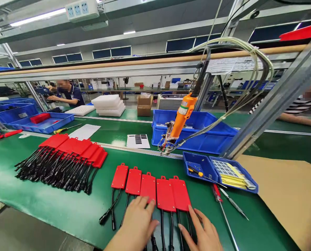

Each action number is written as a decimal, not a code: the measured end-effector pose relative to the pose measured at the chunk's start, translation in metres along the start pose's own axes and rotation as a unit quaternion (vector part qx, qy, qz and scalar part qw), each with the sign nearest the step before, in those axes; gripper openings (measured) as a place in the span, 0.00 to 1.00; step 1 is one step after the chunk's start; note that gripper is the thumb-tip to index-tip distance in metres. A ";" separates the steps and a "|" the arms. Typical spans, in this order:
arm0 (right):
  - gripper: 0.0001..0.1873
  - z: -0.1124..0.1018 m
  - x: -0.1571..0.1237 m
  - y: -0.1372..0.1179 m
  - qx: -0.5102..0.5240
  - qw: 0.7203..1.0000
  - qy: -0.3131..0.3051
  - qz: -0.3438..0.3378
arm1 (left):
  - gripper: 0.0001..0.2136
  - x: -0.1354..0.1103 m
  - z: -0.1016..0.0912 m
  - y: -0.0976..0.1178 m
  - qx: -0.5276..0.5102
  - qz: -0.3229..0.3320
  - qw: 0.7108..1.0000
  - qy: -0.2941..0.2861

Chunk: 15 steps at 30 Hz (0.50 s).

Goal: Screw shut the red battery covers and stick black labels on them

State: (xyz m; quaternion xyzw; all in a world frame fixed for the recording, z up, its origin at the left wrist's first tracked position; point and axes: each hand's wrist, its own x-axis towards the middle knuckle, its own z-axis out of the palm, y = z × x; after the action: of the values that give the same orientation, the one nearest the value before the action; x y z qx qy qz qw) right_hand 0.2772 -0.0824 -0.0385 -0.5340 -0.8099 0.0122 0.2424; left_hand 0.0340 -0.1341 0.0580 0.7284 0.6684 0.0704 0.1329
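Several flat red plastic cases with black cable leads lie in a row on the green bench in front of me. My left hand [138, 221] rests with its fingers spread over the lower edge of the middle red case [148, 186] and its cables. My right hand [202, 233] is open, with thumb and fingers apart around the cables of the rightmost red case [180, 193]; a fingertip is at that case's lower right corner. Between them lies another red case [166, 195]. Two more, a red case [133, 181] and a red case [119, 176], lie to the left.
A pile of red cases [84, 148] with black cables lies left. An orange electric screwdriver [183, 113] hangs before a blue bin [210, 139]. Right are a blue parts tray [198, 165], a red-handled screwdriver [224, 212], tweezers [234, 202] and cardboard [283, 195]. Two people sit farther off.
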 end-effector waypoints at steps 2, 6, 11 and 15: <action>0.30 0.001 0.001 -0.008 0.010 1.000 -0.012 0.024 | 0.27 0.020 0.017 0.030 -0.001 0.018 1.000 -0.014; 0.25 0.005 0.002 -0.007 0.052 0.995 -0.064 0.058 | 0.32 0.045 0.041 0.063 0.035 -0.023 0.999 -0.007; 0.27 0.001 0.007 0.004 0.079 0.993 -0.039 0.076 | 0.34 0.050 0.037 0.073 0.035 -0.051 0.998 0.005; 0.30 -0.003 0.003 0.031 0.208 0.965 -0.081 0.135 | 0.39 0.051 0.027 0.069 -0.004 -0.089 0.995 -0.052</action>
State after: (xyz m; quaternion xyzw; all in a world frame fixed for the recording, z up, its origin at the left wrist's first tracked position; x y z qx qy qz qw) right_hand 0.3041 -0.0674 -0.0432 -0.5735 -0.7270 0.2558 0.2778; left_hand 0.1123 -0.0911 0.0487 0.6680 0.7227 0.0231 0.1760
